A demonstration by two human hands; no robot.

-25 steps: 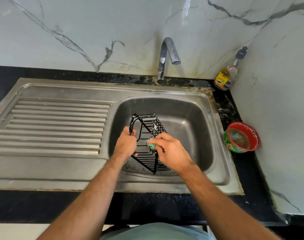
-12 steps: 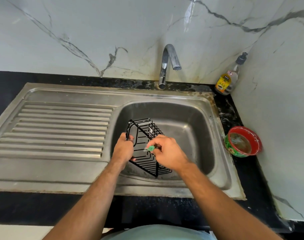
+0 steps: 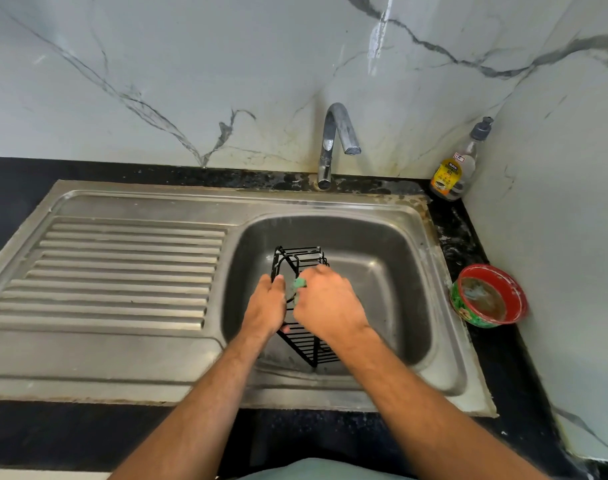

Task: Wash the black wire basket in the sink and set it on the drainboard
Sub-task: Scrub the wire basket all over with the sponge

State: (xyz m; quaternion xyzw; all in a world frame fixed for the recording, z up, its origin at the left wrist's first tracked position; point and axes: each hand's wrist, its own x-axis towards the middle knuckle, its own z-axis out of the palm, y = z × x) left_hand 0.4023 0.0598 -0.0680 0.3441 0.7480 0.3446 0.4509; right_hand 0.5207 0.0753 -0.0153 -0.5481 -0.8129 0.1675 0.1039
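We judge scrubbing underway: left hand (image 3: 265,308) grips black wire basket (image 3: 300,259) in sink (image 3: 416,271), right hand (image 3: 330,303) pinches green scrubber (image 3: 299,284); rinsing, drainboard (image 3: 122,271) placement remain.

Over the last second the right hand (image 3: 330,303), pinching the small green scrubbing pad (image 3: 298,284), has moved up along the black wire basket (image 3: 297,258) toward the curved chrome tap (image 3: 335,140), so that it now hides most of the upper wires. The left hand (image 3: 265,306) has shifted with it, and the two hands now nearly touch.
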